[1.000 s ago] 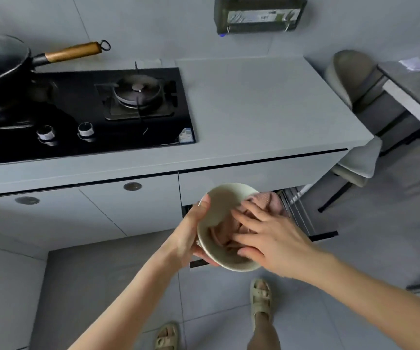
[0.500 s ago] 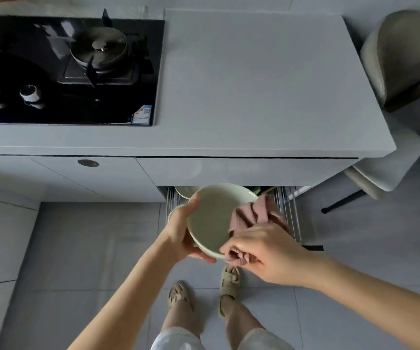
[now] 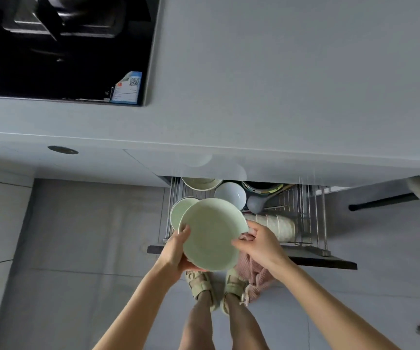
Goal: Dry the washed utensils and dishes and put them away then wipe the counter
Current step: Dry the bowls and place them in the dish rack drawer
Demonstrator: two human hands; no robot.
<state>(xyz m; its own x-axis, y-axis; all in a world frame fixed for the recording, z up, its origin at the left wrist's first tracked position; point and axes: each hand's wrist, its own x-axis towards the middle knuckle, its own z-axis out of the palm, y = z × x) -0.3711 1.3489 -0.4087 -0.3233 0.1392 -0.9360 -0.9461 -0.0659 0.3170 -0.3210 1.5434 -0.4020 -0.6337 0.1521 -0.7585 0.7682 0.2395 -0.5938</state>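
Observation:
A pale green bowl hangs over the front of the open wire drawer. My left hand grips its left rim, thumb on the inside. At the bowl's right rim my right hand holds a pink cloth, which hangs down below the hand. A matching green dish lies in the drawer just under the bowl's left edge.
The drawer also holds a white bowl, a cream bowl, a grey ladle and a row of ribbed dishes. Above is the grey counter with the black hob at left. My sandalled feet stand below.
The view has tilted down over the drawer. The bowl has gone lower, toward the drawer, and the cloth has come out of it and now hangs beneath my right hand.

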